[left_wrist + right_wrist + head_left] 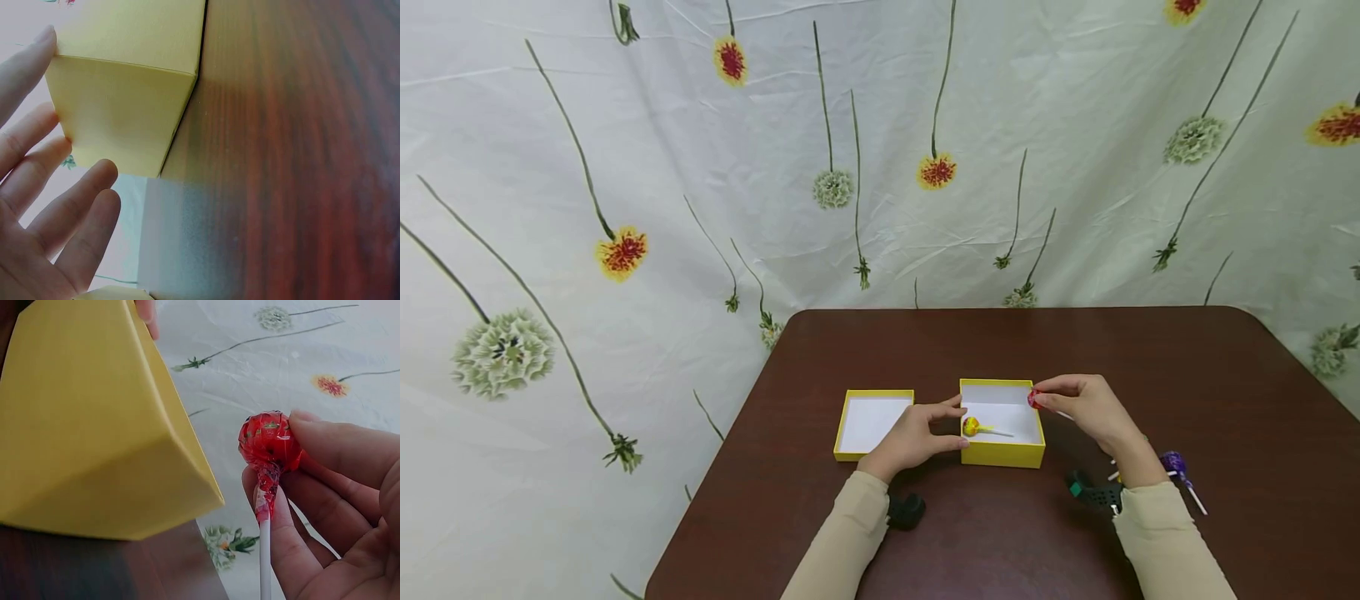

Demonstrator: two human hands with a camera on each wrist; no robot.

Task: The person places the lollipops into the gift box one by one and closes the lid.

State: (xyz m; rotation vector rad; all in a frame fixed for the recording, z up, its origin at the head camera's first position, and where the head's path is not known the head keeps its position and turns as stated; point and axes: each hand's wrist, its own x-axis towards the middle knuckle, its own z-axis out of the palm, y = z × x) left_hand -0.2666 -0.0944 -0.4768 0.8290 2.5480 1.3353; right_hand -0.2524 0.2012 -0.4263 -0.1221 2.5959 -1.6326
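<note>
Yellow lid [874, 419], partly hidden by the left hand [917, 435], neighbours the box [1003, 455]

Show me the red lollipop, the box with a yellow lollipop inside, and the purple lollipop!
Red lollipop [269, 442]: right wrist view, on its round wrapped candy.
Box [1003, 455]: head view, on its yellow front wall.
Purple lollipop [1172, 462]: head view, on its candy end.

**Flowered Cloth [895, 108] Backs Dark Table [880, 350]**

Printed, long-stemmed dandelion puffs [503, 354] and red-and-yellow blooms [622, 253] dangle across the creased whitish cloth, greyer toward the right; before it, the reddish-brown, wood-grained table shows rounded far corners [1232, 322].
</note>
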